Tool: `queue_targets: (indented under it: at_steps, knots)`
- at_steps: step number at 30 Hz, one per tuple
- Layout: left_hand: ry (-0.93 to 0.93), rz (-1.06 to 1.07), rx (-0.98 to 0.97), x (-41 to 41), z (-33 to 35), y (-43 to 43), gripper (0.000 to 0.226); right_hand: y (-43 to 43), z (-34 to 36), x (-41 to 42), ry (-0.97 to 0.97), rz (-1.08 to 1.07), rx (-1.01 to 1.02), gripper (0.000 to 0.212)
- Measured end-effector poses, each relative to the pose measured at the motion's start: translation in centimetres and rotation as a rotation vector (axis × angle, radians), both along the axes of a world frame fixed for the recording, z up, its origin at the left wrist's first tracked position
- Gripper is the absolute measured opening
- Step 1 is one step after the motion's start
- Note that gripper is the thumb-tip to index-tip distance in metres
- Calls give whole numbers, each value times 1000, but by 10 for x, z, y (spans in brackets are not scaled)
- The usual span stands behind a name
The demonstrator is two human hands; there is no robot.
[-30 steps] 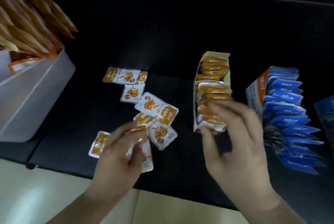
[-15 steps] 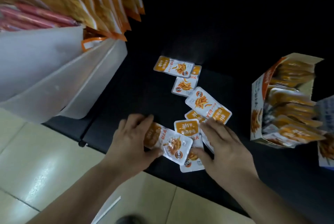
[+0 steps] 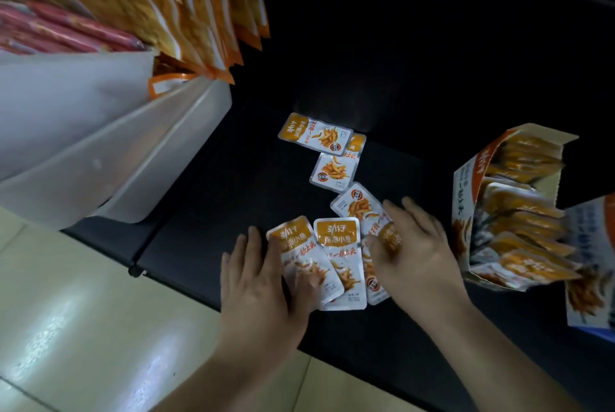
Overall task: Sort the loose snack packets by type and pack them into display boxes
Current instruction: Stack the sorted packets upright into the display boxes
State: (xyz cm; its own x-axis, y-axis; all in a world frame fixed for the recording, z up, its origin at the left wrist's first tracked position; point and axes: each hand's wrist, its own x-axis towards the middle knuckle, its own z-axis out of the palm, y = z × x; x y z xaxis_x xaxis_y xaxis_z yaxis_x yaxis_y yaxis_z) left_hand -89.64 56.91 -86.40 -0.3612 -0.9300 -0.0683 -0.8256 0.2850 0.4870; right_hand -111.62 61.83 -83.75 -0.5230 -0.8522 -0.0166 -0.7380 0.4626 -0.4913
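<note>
Okay, both hands are working low on the black shelf [image 3: 216,198], among the loose orange-and-white snack packets [image 3: 334,170] that are lying flat there. The left hand [image 3: 259,282] is lying on the left packet [image 3: 299,258], with its fingers straight and close together and the thumb pressing on the packet's face. The middle packet [image 3: 339,255] is sitting just beside it, their edges overlapping. The right hand [image 3: 412,252] is resting on a third packet [image 3: 374,278] and on the corner of a fourth packet [image 3: 357,203], its fingers spread apart and flat, not curling round anything. Three more packets are lying further back, overlapping. The display box [image 3: 466,212] is standing to the right, apart from the hands, tilted and filled with upright orange packets. A second box [image 3: 589,262] is showing at the right edge. White bins [image 3: 133,152] holding big orange bags [image 3: 183,12] are sitting at the left.
</note>
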Motion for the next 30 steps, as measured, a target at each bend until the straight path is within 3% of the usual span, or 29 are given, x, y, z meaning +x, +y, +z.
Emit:
queue_targets:
  at_steps: [4,7,11,16,19,22,25,27,30]
  knots:
    - [2,-103,33,-29,-2,6,80,-4,0,-2,25,-12,59,66]
    - [38,-127,36,-44,2,6,77,2,3,6,-106,-112,140,71]
    - [21,-213,14,-40,-1,5,70,12,2,4,-356,-242,30,23]
    - [-21,-123,-83,-12,5,-10,72,26,33,1,-631,-360,-206,33]
    - [-36,-21,-36,-10,7,-14,71,34,52,-3,-680,-282,-174,49]
    - [-22,18,87,-13,16,-20,60,38,68,-10,-651,-86,51,38]
    - [3,32,222,-14,26,-33,53,28,69,-12,-367,203,371,33]
    - [11,17,286,-16,33,-42,54,11,60,-11,-154,350,423,41]
    - [-12,-35,312,-24,39,-51,54,-9,40,-5,-133,399,344,66]
